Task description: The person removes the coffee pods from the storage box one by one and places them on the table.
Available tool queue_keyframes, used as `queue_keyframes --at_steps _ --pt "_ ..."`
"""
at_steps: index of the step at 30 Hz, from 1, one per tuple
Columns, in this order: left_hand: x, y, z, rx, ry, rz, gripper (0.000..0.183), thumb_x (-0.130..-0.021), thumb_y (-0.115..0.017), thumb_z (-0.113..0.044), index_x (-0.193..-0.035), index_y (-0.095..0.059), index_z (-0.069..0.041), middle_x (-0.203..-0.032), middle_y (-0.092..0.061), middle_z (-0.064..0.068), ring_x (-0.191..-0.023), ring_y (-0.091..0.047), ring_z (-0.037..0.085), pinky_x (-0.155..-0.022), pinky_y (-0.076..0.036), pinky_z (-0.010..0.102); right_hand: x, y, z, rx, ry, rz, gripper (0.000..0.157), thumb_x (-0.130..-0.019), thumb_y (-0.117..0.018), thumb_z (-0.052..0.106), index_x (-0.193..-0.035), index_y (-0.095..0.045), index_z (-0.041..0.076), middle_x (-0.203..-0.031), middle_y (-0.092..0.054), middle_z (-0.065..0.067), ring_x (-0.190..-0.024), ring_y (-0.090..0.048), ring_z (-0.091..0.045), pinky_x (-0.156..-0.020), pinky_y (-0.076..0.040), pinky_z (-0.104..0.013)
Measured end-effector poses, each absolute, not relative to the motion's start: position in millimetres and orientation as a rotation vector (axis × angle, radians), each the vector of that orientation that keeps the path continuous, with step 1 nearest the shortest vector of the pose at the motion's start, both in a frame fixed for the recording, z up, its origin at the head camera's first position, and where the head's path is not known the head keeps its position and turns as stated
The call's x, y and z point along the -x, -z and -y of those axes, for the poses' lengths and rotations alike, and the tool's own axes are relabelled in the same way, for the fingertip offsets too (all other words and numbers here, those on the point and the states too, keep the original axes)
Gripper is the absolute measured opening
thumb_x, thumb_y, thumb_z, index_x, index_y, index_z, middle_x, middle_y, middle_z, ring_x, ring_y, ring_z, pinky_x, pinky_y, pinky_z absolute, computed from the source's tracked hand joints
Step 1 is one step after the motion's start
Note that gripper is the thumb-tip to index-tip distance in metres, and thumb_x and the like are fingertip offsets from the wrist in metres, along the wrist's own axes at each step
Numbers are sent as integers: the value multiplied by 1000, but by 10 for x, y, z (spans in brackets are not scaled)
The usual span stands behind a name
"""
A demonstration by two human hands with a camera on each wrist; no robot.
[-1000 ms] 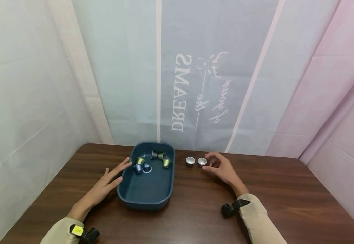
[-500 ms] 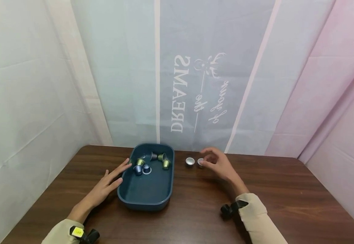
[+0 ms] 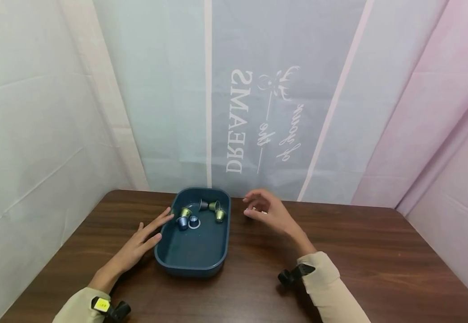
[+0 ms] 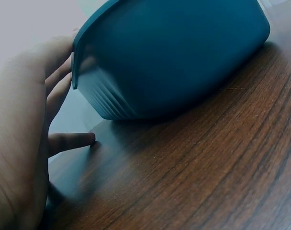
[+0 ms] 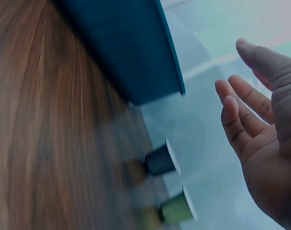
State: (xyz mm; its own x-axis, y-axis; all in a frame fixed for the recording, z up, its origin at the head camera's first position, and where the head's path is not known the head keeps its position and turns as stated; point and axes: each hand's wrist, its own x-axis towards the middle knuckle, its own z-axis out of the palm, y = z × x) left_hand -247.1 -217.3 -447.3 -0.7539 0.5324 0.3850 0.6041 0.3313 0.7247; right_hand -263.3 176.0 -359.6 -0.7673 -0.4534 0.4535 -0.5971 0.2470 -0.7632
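Observation:
My left hand point(image 3: 137, 246) lies with extended fingers at the left rim of a dark blue-green plastic basin point(image 3: 191, 271); in the left wrist view its fingertips touch that rim. Inside the basin are several coffee capsules, among them a blue one point(image 3: 182, 223), a dark blue one point(image 3: 194, 221) and a green one point(image 3: 219, 216). My right hand point(image 3: 276, 220) hovers right of the basin, fingers loosely curved and holding nothing. Below it, in the right wrist view, a dark capsule point(image 5: 159, 161) and a green capsule point(image 5: 176, 209) stand rim up on the table. The hand mostly hides both in the head view.
The brown wood-grain table point(image 3: 363, 260) ends at the back against a pale fabric backdrop point(image 3: 169, 112) with printed lettering. More fabric hangs on the left and right. Each sleeve carries a black strap-on camera, such as the right one point(image 3: 296, 274).
My right hand has moved left from beside the right-hand capsule to over the two capsules outside the basin, now mostly covering them. The left hand and basin have stayed put.

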Motion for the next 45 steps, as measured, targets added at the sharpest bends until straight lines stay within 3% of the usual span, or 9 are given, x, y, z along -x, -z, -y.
queue_keyframes --at_steps 5,10,14,22,27,34,36,41,45 --pt "2489 4457 2182 1087 1413 2480 51 -101 -41 -6 -150 -33 -15 -159 -13 4 -143 -8 6 -91 14 78 2767 3610 -1588 -1133 -1514 2350 35 -87 -69 2 -119 -55 -2 -110 -61 -16 -86 -62 -28 -65 -49 -37" --pt "2495 4474 2185 1098 1417 2478 51 -101 -42 -5 -150 -33 -14 -159 -13 12 -143 -7 6 -90 14 78 2884 3650 -1401 -1185 -1488 2373 36 -87 -72 13 -120 -57 9 -110 -61 -3 -87 -63 -19 -68 -53 -35" --pt "2488 4485 2189 1088 1420 2484 51 -101 -41 -6 -151 -32 -14 -159 -13 9 -143 -8 5 -91 14 78 2909 3646 -1246 -1227 -1460 2409 35 -88 -72 20 -119 -57 14 -110 -60 4 -89 -63 -14 -70 -53 -33" --pt "2482 4491 2212 1072 1423 2493 50 -101 -41 -6 -150 -33 -12 -159 -13 9 -142 -8 3 -90 15 78 2954 3668 -977 -1302 -1429 2474 37 -88 -71 21 -119 -57 9 -112 -59 1 -90 -63 -14 -76 -54 -34" --pt "2487 4504 2207 1066 1435 2495 50 -102 -40 -7 -150 -33 -14 -159 -14 6 -142 -8 3 -89 15 78 2986 3677 -835 -1339 -1336 2541 32 -89 -71 26 -116 -57 15 -109 -59 6 -87 -63 -10 -75 -54 -32" --pt "2478 4513 2183 1035 1428 2510 49 -102 -40 -8 -150 -34 -13 -159 -15 5 -144 -9 32 -89 14 78 3077 3674 -744 -1356 -1236 2575 33 -89 -70 26 -116 -58 11 -112 -60 -5 -86 -62 -8 -75 -53 -26" --pt "2473 4510 2179 1032 1429 2513 49 -102 -40 -8 -150 -33 -14 -159 -15 5 -143 -9 35 -89 14 78 3099 3685 -733 -1356 -1232 2582 34 -89 -70 26 -116 -58 9 -113 -60 -7 -86 -62 -8 -75 -52 -24" --pt "2478 4487 2166 1041 1432 2515 49 -102 -39 -8 -150 -33 -14 -159 -14 4 -145 -8 21 -90 14 78 3126 3728 -693 -1341 -1232 2626 34 -89 -70 26 -116 -57 9 -114 -60 -9 -86 -62 -5 -76 -51 -21" --pt "2486 4474 2157 1052 1429 2508 49 -102 -40 -8 -150 -33 -13 -159 -15 4 -145 -9 24 -90 14 78 3138 3750 -628 -1349 -1233 2657 35 -89 -70 25 -116 -56 8 -114 -59 -10 -85 -62 -5 -77 -51 -20"
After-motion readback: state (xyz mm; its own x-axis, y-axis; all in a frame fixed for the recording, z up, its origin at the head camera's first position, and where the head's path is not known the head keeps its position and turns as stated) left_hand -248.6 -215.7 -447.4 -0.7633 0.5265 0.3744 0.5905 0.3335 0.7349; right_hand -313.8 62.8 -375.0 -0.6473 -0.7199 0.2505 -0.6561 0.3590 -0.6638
